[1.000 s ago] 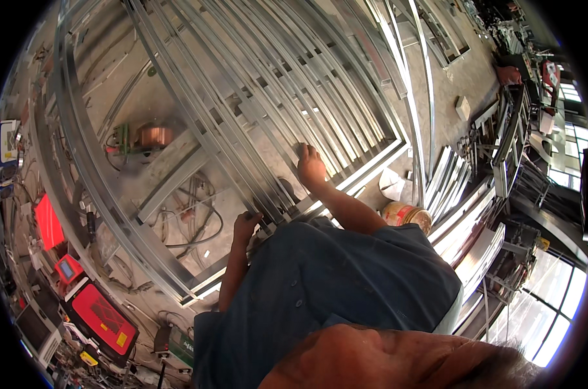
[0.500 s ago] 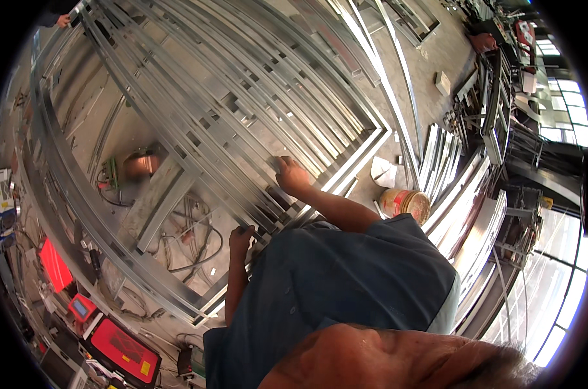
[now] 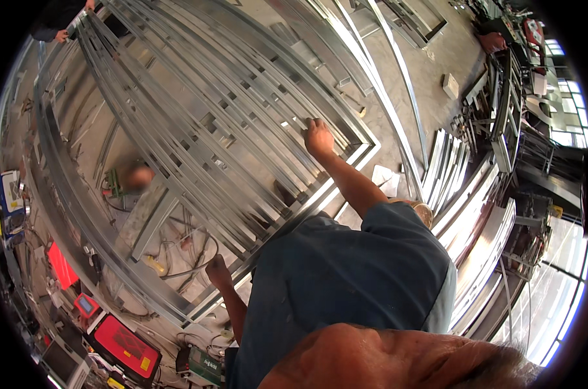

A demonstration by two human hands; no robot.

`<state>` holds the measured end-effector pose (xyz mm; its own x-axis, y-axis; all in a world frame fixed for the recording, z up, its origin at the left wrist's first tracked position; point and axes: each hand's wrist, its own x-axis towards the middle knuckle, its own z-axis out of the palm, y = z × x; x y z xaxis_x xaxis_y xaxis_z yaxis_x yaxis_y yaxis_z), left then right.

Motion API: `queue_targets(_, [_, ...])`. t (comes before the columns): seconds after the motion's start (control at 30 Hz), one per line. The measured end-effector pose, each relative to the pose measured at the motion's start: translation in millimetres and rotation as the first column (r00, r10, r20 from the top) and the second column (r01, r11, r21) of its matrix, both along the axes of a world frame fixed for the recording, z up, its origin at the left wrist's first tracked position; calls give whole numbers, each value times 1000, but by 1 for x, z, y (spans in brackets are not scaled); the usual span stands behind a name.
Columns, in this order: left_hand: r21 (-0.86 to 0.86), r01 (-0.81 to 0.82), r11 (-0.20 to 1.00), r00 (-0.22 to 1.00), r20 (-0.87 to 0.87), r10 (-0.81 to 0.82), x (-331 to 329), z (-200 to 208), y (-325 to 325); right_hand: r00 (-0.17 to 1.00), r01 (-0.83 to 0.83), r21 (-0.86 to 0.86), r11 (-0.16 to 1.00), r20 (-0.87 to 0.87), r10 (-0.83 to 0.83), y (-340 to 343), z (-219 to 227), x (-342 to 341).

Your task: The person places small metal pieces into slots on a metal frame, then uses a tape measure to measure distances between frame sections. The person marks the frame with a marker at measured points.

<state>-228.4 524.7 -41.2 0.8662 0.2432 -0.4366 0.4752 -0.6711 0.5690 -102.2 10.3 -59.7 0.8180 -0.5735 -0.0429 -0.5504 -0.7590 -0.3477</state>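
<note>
Long silvery metal bars (image 3: 196,110) lie side by side across a large metal frame (image 3: 352,162). Over the right end of the row is my right hand (image 3: 320,137), its fingers closed on one metal bar. My left hand (image 3: 218,271) is drawn into a fist close to the near rail of the frame, left of the bars' near ends. What the left fingers hold, if anything, is hidden. At the far left corner a co-worker's hand (image 3: 61,35) touches the far ends of the bars.
Cables (image 3: 183,249) and a blurred copper-coloured object (image 3: 138,175) show through the frame's left part. A red-topped machine (image 3: 122,343) stands at the lower left. Metal strips (image 3: 446,165) are stacked on the right, near a partly hidden bucket (image 3: 420,211).
My right hand has moved up and right across the bars, and my left hand left and down. The bars now lie more spread out. More of the co-worker shows at the far corner.
</note>
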Motion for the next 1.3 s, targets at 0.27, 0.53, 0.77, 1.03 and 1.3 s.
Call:
queue_targets(0.27, [319, -133, 938, 961, 272, 43, -21, 16, -54, 921, -298, -183, 937, 201, 332, -9, 0, 22])
queue_targets(0.53, [355, -174, 919, 941, 334, 49, -42, 7, -82, 918, -289, -16, 957, -289, 272, 3, 1, 80])
queue_targets(0.77, [351, -202, 914, 946, 312, 89, -43, 26, -94, 866, -467, 3, 884, -198, 459, 1, 18, 91])
queue_targets(1.03, [311, -179, 933, 936, 347, 64, -49, 18, -97, 861, -405, 152, 902, -269, 432, -9, 24, 95])
queue_targets(1.3, [307, -208, 929, 920, 385, 79, -59, 10, -96, 833, -538, 318, 781, 62, 549, 37, 69, 37])
